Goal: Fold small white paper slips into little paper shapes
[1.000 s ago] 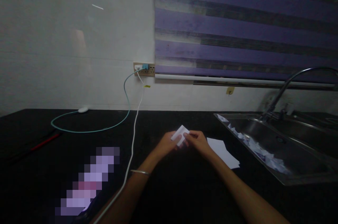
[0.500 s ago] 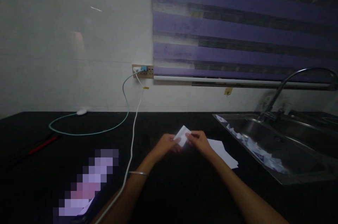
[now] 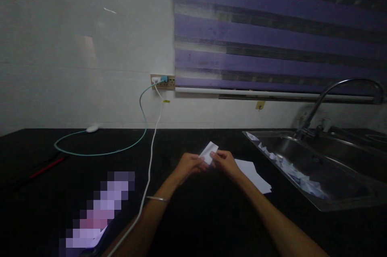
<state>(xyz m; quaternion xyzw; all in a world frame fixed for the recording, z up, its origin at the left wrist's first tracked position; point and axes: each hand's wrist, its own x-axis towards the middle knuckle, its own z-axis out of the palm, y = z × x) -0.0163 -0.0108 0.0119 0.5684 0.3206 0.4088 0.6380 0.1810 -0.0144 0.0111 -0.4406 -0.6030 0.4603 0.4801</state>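
Note:
A small folded piece of white paper (image 3: pixel 208 152) is held up between my two hands, above the dark counter. My left hand (image 3: pixel 191 163) pinches its lower left side, the fingers curled behind it. On the lower right edge, my right hand (image 3: pixel 224 161) grips it with the thumb on the front face. Just right of my right hand, white paper sheets (image 3: pixel 253 176) lie on the counter, partly covered by my wrist. Several folded white paper pieces (image 3: pixel 298 175) rest in a row along the sink's left rim.
A metal sink (image 3: pixel 325 168) with a curved faucet (image 3: pixel 317 107) is at the right. A white cable (image 3: pixel 151 156) runs from the wall socket (image 3: pixel 163 82) past my left forearm. A teal cable (image 3: pixel 99 154) loops on the counter (image 3: pixel 187 232). A pixelated object (image 3: pixel 99 212) lies at the left.
The folded paper has tilted a little and looks narrower, with my fingers shifted slightly on it. Both hands still hold it in nearly the same place.

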